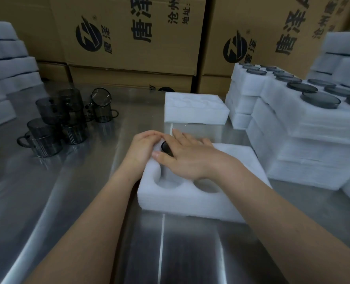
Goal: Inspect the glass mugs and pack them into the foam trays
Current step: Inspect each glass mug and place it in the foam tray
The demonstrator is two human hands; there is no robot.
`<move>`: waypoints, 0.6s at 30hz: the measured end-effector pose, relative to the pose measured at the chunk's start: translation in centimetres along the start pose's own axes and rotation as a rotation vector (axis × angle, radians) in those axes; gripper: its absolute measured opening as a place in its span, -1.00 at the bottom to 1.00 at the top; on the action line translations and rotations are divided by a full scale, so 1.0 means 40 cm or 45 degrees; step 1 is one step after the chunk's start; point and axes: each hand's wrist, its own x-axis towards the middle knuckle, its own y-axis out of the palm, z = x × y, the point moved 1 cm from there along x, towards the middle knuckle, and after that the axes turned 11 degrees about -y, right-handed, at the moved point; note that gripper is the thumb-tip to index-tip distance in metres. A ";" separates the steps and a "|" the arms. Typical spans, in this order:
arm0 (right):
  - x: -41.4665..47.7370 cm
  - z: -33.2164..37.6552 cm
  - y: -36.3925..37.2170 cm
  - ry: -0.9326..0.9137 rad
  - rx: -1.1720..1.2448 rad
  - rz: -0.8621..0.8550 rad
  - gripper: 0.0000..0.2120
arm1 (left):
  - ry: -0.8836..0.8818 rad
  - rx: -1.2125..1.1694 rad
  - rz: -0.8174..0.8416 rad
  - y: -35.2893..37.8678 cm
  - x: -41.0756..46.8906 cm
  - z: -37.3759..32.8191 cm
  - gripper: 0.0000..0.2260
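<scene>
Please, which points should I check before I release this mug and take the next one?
1. Seating of mug in tray: cannot tell, hands cover it.
2. Contact of left hand and right hand with mug: ok.
3. Free pockets: ok, the two near ones are empty.
4. Supply of loose mugs at left: ok.
5. Empty spare tray behind: ok.

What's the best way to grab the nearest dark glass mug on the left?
Probably take the nearest mug by its handle, coming from the left: the handle juts out that way, while other mugs crowd its right and far sides.
</scene>
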 end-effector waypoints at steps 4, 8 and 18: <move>-0.009 0.001 0.015 -0.007 0.013 -0.169 -0.34 | 0.092 0.201 -0.203 -0.014 0.026 0.008 -0.78; -0.012 0.007 0.011 -0.007 0.032 -0.298 -0.34 | 0.282 0.666 -0.658 -0.057 0.062 -0.007 -0.75; -0.015 0.015 0.006 -0.001 0.023 -0.278 -0.44 | 0.131 1.414 -0.882 -0.175 0.247 -0.106 -0.48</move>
